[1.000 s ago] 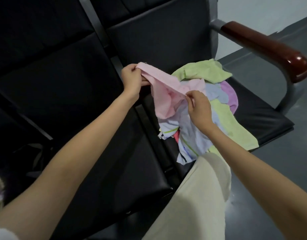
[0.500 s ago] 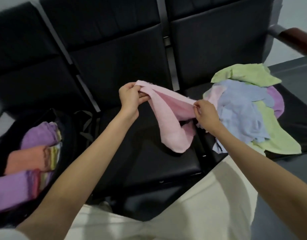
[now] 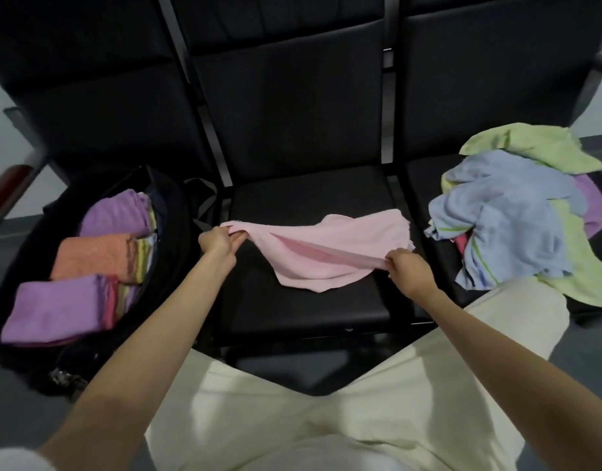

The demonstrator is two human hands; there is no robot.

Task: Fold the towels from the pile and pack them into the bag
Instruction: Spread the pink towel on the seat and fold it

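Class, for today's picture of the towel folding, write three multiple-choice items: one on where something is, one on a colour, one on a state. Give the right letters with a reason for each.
1. Where is the bag of folded towels?
A. on the left seat
B. on the middle seat
C. on the right seat

2. What colour is the towel held in both hands?
A. green
B. pink
C. blue

3. In what state is the held towel?
A. rolled into a tight ball
B. neatly folded inside the bag
C. stretched between the hands, its far part lying on the middle seat

Answers:
1 A: the open bag sits at the left, the loose pile of towels at the right.
2 B: the pink towel is the one gripped.
3 C: the left hand and right hand each pinch an end of it over the middle seat.
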